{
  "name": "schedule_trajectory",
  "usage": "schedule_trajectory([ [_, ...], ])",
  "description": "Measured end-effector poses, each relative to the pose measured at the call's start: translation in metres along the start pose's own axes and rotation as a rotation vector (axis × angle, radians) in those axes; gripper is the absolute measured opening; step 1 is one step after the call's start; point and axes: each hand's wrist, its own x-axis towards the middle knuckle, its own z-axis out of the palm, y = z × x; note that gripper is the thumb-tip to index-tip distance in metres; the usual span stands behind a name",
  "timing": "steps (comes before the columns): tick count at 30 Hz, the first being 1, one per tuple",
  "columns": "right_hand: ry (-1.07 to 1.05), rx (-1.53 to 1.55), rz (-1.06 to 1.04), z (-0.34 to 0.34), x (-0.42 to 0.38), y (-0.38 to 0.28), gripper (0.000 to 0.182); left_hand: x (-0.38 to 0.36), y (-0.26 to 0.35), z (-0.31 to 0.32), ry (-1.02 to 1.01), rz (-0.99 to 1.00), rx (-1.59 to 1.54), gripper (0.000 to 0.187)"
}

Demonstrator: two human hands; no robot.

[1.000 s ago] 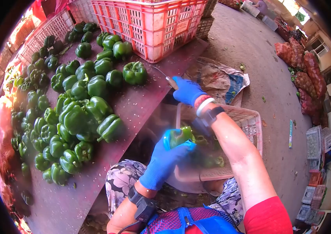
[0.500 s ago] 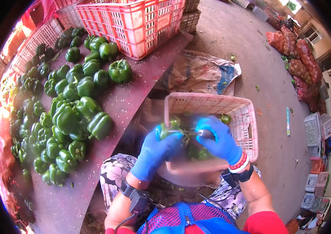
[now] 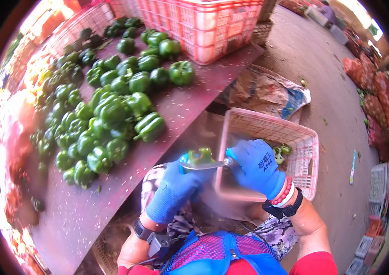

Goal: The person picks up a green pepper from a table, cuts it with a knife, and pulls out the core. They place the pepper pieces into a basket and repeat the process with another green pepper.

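My head view, fisheye: black rounded border, curved edges. Daylight, bright. Glare, white to pink, upper left. Soft blur: around both gloves and over the lower crate [image 3: 313, 160]. Shadow: beneath the tabletop [image 3: 107, 206].

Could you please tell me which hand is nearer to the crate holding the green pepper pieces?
Right. The right hand, gripping the knife, is over the left side of the crate; the left hand, holding a green bell pepper, is outside its left rim.

A reddish table [image 3: 176, 123] carries loose green peppers [image 3: 112, 110] and a pink plastic crate [image 3: 203, 32].
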Motion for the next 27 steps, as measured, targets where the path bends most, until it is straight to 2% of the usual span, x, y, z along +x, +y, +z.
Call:
schedule_trajectory([
  [3, -0.065, -0.061, -0.085, 0.007, 0.021, -0.046, 0.02, -0.048, -0.014, -0.034, 0.09, 0.09, 0.03, 0.03],
  [6, -0.15, -0.012, -0.194, 0.024, 0.038, -0.097, 0.019, -0.11, -0.014, -0.064, 0.207, -0.167, -0.146, 0.03],
  [10, -0.245, -0.025, -0.194, 0.06, 0.058, -0.156, 0.015, -0.187, -0.027, -0.091, 0.345, -0.193, -0.299, 0.035],
  [12, -0.398, -0.047, -0.234, 0.063, 0.073, -0.184, 0.011, -0.219, -0.035, -0.099, 0.448, -0.229, -0.393, 0.036],
  [14, -0.32, 0.096, -0.364, 0.067, 0.083, -0.215, 0.011, -0.245, -0.053, -0.112, 0.497, -0.248, -0.46, 0.037],
  [17, -0.267, 0.309, -0.418, 0.078, 0.095, -0.253, 0.013, -0.275, -0.072, -0.132, 0.527, -0.15, -0.472, 0.043],
  [20, -0.347, 0.59, -0.175, 0.073, 0.102, -0.261, 0.018, -0.283, -0.094, -0.149, 0.431, 0.021, -0.64, 0.053],
  [21, -0.431, 0.705, -0.012, 0.062, 0.105, -0.258, 0.024, -0.282, -0.103, -0.158, 0.305, 0.075, -0.783, 0.062],
  [22, -0.466, 0.662, 0.088, 0.048, 0.106, -0.252, 0.024, -0.275, -0.107, -0.157, 0.315, 0.117, -0.795, 0.07],
  [24, -0.397, 0.758, 0.209, 0.039, 0.096, -0.224, 0.025, -0.259, -0.109, -0.163, 0.129, 0.114, -1.076, 0.082],
  [25, -0.377, 0.825, 0.292, 0.031, 0.089, -0.209, 0.024, -0.248, -0.111, -0.166, 0.073, 0.081, -1.077, 0.09],
  [26, -0.345, 0.854, 0.351, 0.026, 0.078, -0.189, 0.023, -0.236, -0.105, -0.163, 0.016, 0.053, -1.223, 0.086],
  [27, -0.319, 0.902, 0.434, 0.017, 0.067, -0.171, 0.022, -0.226, -0.102, -0.162, -0.051, 0.041, -1.243, 0.077],
])
